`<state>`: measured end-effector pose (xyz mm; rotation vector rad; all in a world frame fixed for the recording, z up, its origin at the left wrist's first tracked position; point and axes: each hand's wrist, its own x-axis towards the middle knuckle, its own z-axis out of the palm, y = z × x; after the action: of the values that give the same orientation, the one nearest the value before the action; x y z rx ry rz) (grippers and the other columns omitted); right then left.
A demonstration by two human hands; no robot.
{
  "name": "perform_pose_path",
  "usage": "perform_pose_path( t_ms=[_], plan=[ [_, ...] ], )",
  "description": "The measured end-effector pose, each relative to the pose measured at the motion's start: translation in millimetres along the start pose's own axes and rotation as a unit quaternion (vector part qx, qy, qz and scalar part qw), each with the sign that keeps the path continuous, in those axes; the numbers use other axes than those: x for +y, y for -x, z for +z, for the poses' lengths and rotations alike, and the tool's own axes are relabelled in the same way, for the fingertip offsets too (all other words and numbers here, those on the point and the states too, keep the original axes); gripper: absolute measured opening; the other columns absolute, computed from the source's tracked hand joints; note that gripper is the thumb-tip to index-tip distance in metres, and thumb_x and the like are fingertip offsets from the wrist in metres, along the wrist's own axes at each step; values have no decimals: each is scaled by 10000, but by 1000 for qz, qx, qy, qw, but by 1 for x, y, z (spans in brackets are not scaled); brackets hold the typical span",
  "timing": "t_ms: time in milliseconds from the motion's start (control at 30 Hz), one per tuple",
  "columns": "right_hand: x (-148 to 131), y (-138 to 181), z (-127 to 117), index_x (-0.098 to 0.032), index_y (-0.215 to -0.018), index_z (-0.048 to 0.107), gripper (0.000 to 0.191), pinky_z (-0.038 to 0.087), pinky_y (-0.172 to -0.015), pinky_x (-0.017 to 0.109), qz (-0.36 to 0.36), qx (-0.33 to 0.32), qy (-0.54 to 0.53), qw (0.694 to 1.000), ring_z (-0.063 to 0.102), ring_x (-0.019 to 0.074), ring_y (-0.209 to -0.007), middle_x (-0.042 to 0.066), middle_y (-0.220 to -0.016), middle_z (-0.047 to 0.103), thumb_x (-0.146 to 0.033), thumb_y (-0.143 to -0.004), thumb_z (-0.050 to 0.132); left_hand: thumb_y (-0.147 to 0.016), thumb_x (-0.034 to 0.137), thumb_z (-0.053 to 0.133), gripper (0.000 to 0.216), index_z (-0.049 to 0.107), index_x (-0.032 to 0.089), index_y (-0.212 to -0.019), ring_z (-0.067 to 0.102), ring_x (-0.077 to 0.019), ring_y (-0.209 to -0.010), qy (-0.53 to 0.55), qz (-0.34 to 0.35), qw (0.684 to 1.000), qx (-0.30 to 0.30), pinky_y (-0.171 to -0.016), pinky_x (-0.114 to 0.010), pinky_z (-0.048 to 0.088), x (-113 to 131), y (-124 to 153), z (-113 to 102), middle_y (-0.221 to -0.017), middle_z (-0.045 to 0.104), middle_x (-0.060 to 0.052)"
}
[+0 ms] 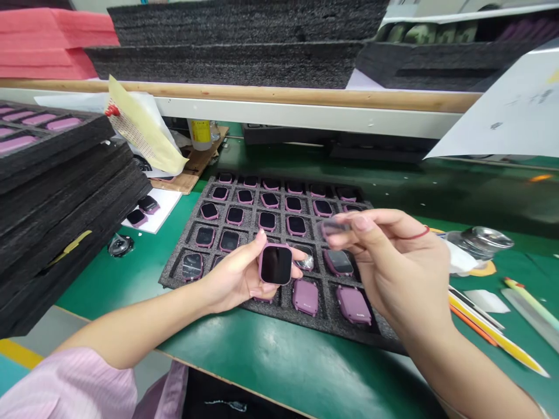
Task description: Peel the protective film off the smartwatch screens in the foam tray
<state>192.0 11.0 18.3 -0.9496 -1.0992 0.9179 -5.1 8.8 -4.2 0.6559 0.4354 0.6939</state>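
Observation:
My left hand is closed on a pink watch body with a black screen, held face up just above the near edge of a black foam tray. My right hand hovers to the right of it, thumb and fingertips pinched on a thin clear film. The tray's cells hold several more pink watch bodies, most face up, a few in the near row face down.
A tall stack of black foam trays stands at the left, with two loose watch bodies on white paper beside it. Pens and strips and a shiny metal object lie at the right. A shelf rail crosses behind.

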Motion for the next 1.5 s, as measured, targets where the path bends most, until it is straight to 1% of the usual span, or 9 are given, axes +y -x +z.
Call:
perform_pose_path(
  t_ms=[167, 433, 533, 667, 800, 1000, 1200, 1333, 1500],
  plan=[
    [2, 1, 1, -266, -949, 747, 188, 605, -970, 269, -48, -13, 0, 999, 753, 159, -1000, -12, -1001, 779, -257, -785, 838, -836, 623, 697, 530, 752, 123, -1005, 440, -45, -463, -15, 9, 1000, 3, -422, -194, 237, 1, 1, 0, -867, 715, -95],
    [1, 5, -2, -264, -864, 755, 101, 658, -864, 319, -167, -27, 100, 980, 766, 170, -878, -6, -894, 788, -163, -856, 751, -821, 591, 733, 498, 751, 122, -988, 444, -39, -458, 1, 5, 1000, -2, -416, -186, 243, 0, 1, 2, -861, 722, -88],
    [1, 7, -4, -278, -910, 755, 213, 655, -856, 337, -265, -56, 181, 945, 765, 179, -882, -6, -906, 793, -82, -828, 750, -801, 600, 748, 518, 740, 117, -990, 440, -40, -452, 1, 6, 1000, 0, -409, -187, 238, 1, 0, 2, -857, 719, -92],
    [-6, 13, -6, -258, -1078, 736, 358, 672, -806, 360, -402, -168, 298, 850, 773, 216, -900, 37, -994, 801, -24, -807, 748, -767, 632, 762, 539, 707, 116, -910, 431, -44, -445, 0, 10, 1000, 9, -402, -180, 243, 1, 1, 3, -759, 668, -58],
    [-16, 21, -10, -224, -1229, 686, 463, 654, -886, 366, -439, -243, 328, 800, 751, 231, -1009, 63, -1091, 786, -12, -820, 726, -771, 641, 752, 529, 685, 126, -874, 415, -52, -444, 0, -1, 1000, 16, -399, -165, 241, 0, 3, 3, -608, 519, 18],
    [-17, 28, -14, -229, -1258, 664, 398, 573, -1025, 313, -367, -336, 329, 803, 677, 189, -1174, 30, -1215, 745, -37, -914, 606, -773, 645, 746, 557, 700, 105, -902, 430, -52, -507, -7, 5, 1000, 15, -401, -159, 254, 1, 2, 4, -740, 571, -28],
    [-7, 30, 3, -197, -1118, 674, 281, 594, -864, 340, -440, -250, 348, 789, 703, 191, -942, 49, -999, 771, -93, -862, 727, -761, 695, 722, 595, 656, 116, -881, 380, -52, -460, -42, 21, 999, 28, -392, -168, 235, -3, 2, 4, -622, 496, 23],
    [0, 32, 12, -200, -1299, 576, 526, 555, -679, 368, -353, -237, 364, 829, 627, 197, -741, 36, -843, 691, -360, -841, 779, -799, 691, 686, 557, 604, 143, -861, 309, -46, -432, -101, 48, 993, 34, -396, -176, 220, -10, 3, 2, -581, 466, 48],
    [0, 30, 13, -284, -1241, 599, 474, 562, -735, 384, -263, -257, 319, 874, 660, 214, -823, 35, -928, 714, -327, -815, 801, -757, 757, 671, 626, 593, 146, -868, 459, -80, -529, -71, 48, 994, 72, -411, -168, 273, -12, 1, 3, -720, 582, -14]
  ],
)
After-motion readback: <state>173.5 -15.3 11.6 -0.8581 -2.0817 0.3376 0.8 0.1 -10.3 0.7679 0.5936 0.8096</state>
